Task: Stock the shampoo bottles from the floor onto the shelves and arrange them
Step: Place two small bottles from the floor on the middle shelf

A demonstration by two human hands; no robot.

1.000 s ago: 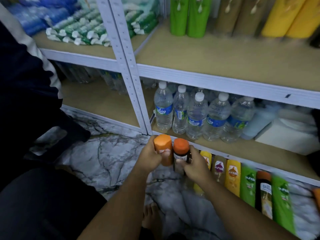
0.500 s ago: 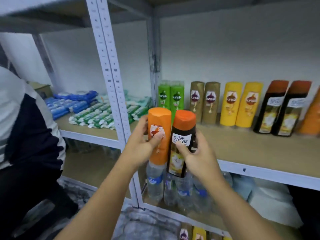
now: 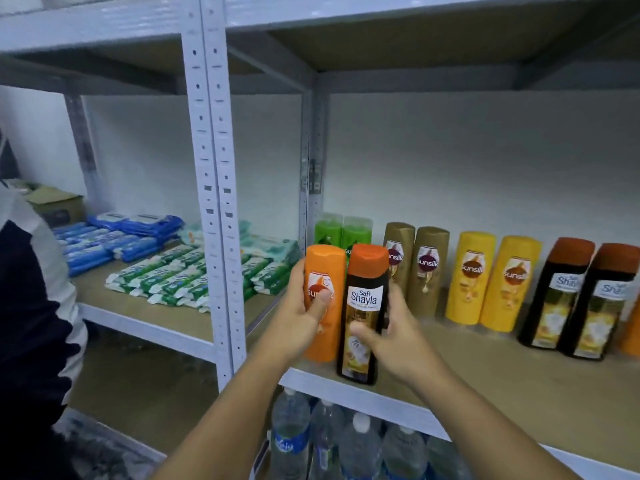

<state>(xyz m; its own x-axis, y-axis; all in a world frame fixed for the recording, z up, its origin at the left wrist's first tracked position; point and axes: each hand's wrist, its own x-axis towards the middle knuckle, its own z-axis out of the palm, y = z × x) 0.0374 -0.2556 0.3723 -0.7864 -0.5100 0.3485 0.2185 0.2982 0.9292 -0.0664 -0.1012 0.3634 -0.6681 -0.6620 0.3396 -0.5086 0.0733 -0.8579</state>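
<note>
– Now that both btls are off the floor, where do they stand?
– Item 1, orange btl point(image 3: 325, 263); item 2, dark btl point(image 3: 366, 301); a sec ago both were low by the floor row; half a sec ago mid-air before the shelf point(image 3: 485, 370); now upright, side by side & touching, bases at the shelf's front edge, left end, just right of the post point(image 3: 214, 202); whether they bear on the board yet, cannot tell.
– Grip?
– L hand point(image 3: 298, 318) wrapped round orange btl, thumb flat across its label; R hand point(image 3: 398, 336) pinching dark btl, thumb on the lower front, fingers round the far side.
– Meaning for the job?
– Lift done, I judge; set-down & sorting left; both are well apart from their likes; dark pair point(image 3: 571, 299) stands far right at the back; orange shape point(image 3: 632, 327) at the frame edge, prob. the orange match.
– Writing?
– Dark btl: "Safi Shayla", small line under it unreadable; orange btl: "sun…", rest under the thumb, prob. sunsilk; gold pair point(image 3: 429, 268) & yellow pair point(image 3: 498, 282): "sunsilk"; dark pair: "Shayla", part blurred; green pair point(image 3: 343, 230): "sun" only, rest hidden behind the held btls; water btls point(image 3: 360, 445) below: labels too blurred; packs point(image 3: 173, 271) in the next bay: nothing legible.
</note>
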